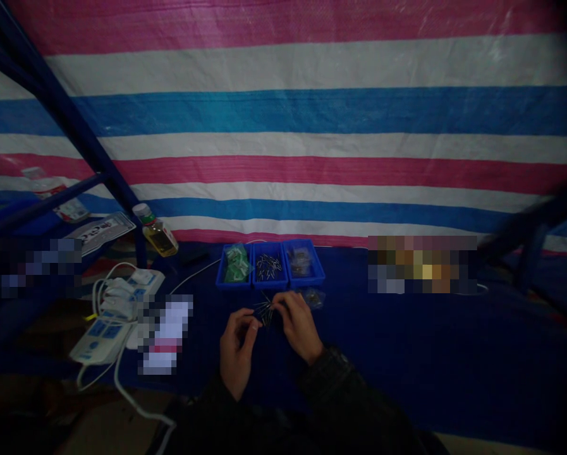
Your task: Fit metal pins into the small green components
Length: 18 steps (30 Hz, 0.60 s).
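Note:
A small bunch of thin dark metal pins (264,310) sits between my hands, just in front of the blue bins. My right hand (298,325) is pinched shut on the bunch. My left hand (237,354) has its fingertips curled together at the bunch's lower side, and I cannot tell whether they grip it. Three blue plastic bins stand side by side beyond my hands: the left bin (234,268) holds green packets, the middle bin (268,266) holds loose pins, and the right bin (303,263) holds a clear bag. A small clear bag (313,297) lies by my right fingers.
A dark blue cloth (406,354) covers the work surface. To the left lie white power strips (117,313) with white cables, and an oil bottle (158,232) stands behind them. Blurred objects lie on both sides. A striped tarpaulin (283,120) and blue metal frame bars (69,120) stand behind.

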Tool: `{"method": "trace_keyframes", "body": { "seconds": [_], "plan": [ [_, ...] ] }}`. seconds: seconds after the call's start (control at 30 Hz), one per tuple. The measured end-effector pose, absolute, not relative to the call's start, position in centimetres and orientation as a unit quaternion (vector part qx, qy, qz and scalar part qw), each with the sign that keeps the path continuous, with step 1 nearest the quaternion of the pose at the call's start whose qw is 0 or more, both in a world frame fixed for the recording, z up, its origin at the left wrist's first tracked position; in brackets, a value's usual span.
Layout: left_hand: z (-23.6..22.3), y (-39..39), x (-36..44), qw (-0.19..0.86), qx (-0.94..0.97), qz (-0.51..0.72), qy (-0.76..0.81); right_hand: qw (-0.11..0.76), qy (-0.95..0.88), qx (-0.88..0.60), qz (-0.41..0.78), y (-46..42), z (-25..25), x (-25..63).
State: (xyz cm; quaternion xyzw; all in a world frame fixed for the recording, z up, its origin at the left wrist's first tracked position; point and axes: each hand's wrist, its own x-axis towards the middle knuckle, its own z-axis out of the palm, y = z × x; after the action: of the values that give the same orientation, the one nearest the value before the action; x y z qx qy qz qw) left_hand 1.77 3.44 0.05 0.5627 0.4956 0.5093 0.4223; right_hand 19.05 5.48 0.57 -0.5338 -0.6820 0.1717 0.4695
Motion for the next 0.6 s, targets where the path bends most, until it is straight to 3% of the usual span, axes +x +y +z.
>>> {"method": "trace_keyframes", "body": {
  "seconds": [0.17,0.6],
  "plan": [
    [0.5,3.4,1.8,0.429,0.582,0.483,0.494,0.519,-0.691,-0.448,0.228,4.2,0.2,18.8],
    [0.3,3.6,1.7,0.391,0.600,0.480,0.507,0.511,-0.696,-0.433,0.260,2.4,0.2,17.9]
  ]
}}
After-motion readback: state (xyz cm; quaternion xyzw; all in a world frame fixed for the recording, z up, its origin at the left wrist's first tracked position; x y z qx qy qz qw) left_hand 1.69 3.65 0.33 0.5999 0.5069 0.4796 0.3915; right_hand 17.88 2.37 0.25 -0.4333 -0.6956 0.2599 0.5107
